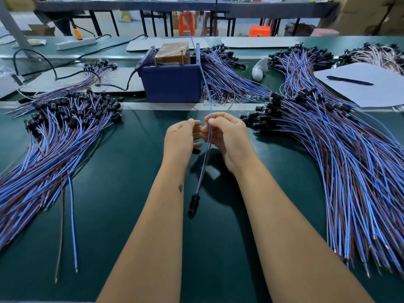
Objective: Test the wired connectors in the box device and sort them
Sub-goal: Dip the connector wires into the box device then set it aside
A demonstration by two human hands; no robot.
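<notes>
Head view shows both hands raised over the middle of the dark green worktop (122,193). The right hand (227,138) pinches a thin blue-and-brown wire pair (206,154) between thumb and forefinger; its black cylindrical connector (193,205) dangles below, between the forearms. The left hand (180,137) has its fingers curled, fingertips pinched together just beside the wire; what it holds, I cannot tell. Behind stands a dark blue box device (171,83), near the far edge, with heaps of wired connectors at the left edge (50,138) and right edge (341,149)
</notes>
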